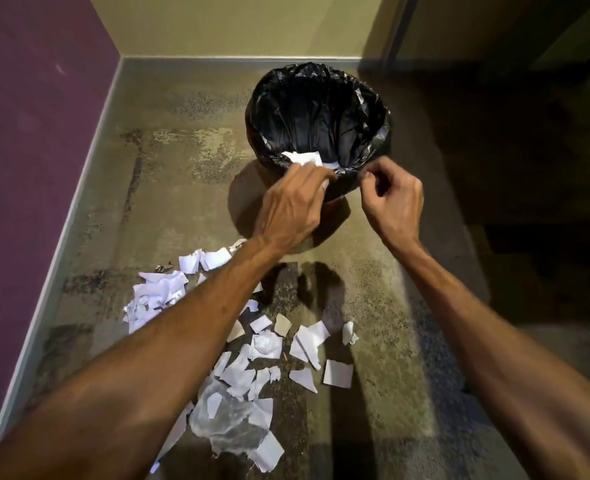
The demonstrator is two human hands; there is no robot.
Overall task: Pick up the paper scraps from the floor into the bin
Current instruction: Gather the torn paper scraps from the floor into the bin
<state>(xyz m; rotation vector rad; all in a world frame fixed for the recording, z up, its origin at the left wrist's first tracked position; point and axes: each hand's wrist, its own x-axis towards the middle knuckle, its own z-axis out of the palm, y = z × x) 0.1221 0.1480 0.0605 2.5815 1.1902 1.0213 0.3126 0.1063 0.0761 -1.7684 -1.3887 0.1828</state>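
Paper scraps lie thick across the floor, a white drift running from about seven o'clock up through the centre of the view, torn pieces overlapping one another, and among them a crumpled sheet of clear plastic down at six o'clock with scraps on top of it. One small wadded piece sits a little apart on the right edge of the spread, and a flat square scrap lies just below it. Up at twelve o'clock stands the bin, round, lined with a black bag folded over its rim, and there is already white paper inside, resting against the near wall of the liner. The left hand is right at the bin's near rim, fingers curled and bunched together at the liner's edge, touching or almost touching the white paper there; whether it grips that paper cannot be told from this angle. The right hand hovers beside it at one o'clock of centre, just off the bin's rim, fingers curled loosely inward with thumb and forefinger pinched close, and nothing can be seen held in it. Both bare forearms stretch up from the bottom corners, the left crossing over the scrap pile. A purple wall runs along the left at nine o'clock, a beige wall stands behind the bin, and the right side at three o'clock falls into deep shadow.
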